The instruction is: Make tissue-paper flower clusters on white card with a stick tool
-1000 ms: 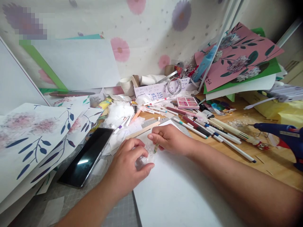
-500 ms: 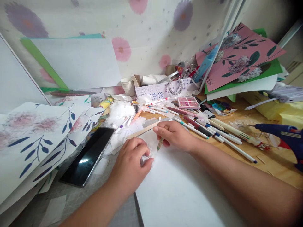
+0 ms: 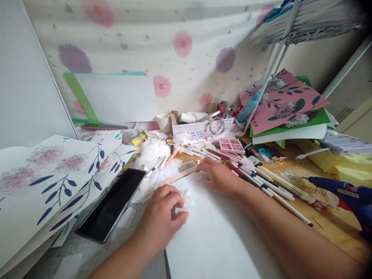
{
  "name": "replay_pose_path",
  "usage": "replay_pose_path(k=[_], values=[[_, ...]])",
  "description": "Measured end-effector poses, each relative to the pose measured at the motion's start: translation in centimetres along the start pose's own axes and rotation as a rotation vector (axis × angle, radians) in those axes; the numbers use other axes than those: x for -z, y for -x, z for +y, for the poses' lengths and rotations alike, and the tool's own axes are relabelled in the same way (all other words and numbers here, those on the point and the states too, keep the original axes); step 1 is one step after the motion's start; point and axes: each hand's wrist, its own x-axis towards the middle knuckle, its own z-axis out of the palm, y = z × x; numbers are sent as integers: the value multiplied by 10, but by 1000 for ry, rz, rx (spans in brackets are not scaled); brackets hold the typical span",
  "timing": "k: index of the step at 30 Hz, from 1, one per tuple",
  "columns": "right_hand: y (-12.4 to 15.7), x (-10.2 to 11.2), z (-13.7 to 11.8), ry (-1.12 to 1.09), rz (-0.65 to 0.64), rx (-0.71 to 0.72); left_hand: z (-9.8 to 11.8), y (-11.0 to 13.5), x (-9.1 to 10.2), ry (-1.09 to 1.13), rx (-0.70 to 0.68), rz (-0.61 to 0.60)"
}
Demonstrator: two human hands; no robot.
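Note:
My left hand is above the left part of a white sheet, its thumb and fingers curled around a piece of crumpled, thin white paper. Ruffled edges stick out past the fingertips. At the sheet's far edge, my right hand is palm down with its index finger reaching left and its thumb apart. No object shows in it, though its palm is hidden. Beyond the fingers lies a pale wooden strip.
A black phone lies left of the sheet, beside flower pictures. White fluff, a pink palette and several markers clutter the back and right. A blue glue gun sits at far right.
My right hand has let go of the small patterned, pointed piece, which no longer shows, and its fingers have spread. More ruffled paper shows at my left hand. The camera view has tilted up.

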Motion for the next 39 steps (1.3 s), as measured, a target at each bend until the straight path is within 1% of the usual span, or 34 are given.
replay_pose_path(k=[3, 6, 10, 13, 15, 17, 18, 20, 22, 23, 25, 27, 31, 34, 36, 39], values=[[-1, -2, -5, 74, -18, -14, -1, 0, 1, 7, -7, -9], [1, 5, -11, 58, -59, -24, -1, -1, 1, 8, -4, -12], [10, 16, -28, -5, -185, 10, 0, -1, 3, 6, 3, -21], [15, 20, -39, -57, -326, 25, 1, -2, 3, 10, 13, -22], [17, 22, -42, -131, -407, 61, 1, -2, 4, 11, 12, -22], [17, 25, -39, -287, -396, 95, 2, -2, 4, 7, 6, -22], [17, 27, -37, -389, -350, 104, 1, -2, 4, 5, 3, -21], [16, 31, -32, -557, -202, 99, 1, -2, 4, 4, -3, -17], [15, 33, -30, -613, -52, 58, 1, -2, 4, 6, -6, -15], [15, 33, -29, -607, -2, 32, 1, -2, 4, 5, -6, -14], [14, 31, -29, -587, 32, -23, 0, -2, 4, -1, -3, -18], [13, 27, -29, -588, -12, -54, 0, -2, 4, -7, 1, -21], [12, 19, -29, -581, -173, -75, 1, -2, 5, -12, 8, -27], [12, 14, -30, -620, -212, -93, 1, -2, 5, -8, 8, -30], [11, 13, -30, -657, -235, -136, 1, -2, 5, -5, 7, -28], [12, 15, -30, -633, -308, -162, 1, -2, 5, -10, 0, -25]])
